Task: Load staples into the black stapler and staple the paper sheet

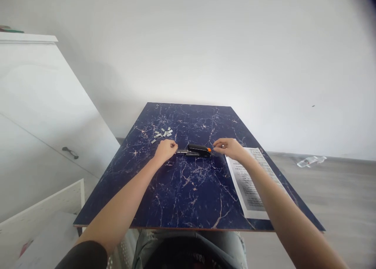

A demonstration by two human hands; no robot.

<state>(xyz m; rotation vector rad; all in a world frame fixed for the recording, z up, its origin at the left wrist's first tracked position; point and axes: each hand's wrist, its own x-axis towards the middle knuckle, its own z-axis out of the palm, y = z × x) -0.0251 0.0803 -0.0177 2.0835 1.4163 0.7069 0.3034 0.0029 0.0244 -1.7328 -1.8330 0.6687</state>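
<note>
Print on the paper sheet (246, 183) blurred, too small to read; right forearm (270, 194) covers part of it. Left fingertips (173, 145) hide the near end of the stapler's extended metal rail (181, 152). White cabinet (44, 85) and green item on top (13, 31) cut off by the left edge.

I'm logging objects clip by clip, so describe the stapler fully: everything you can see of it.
The stapler lies lengthwise from left to right near the middle of the dark blue, marbled table. Its rounded black body looks like plastic, with an orange patch at the right end. A narrow metallic-looking part juts out at the left, and the left hand's fingers are at its tip. The right hand is just off the orange end, apparently not touching.
</note>
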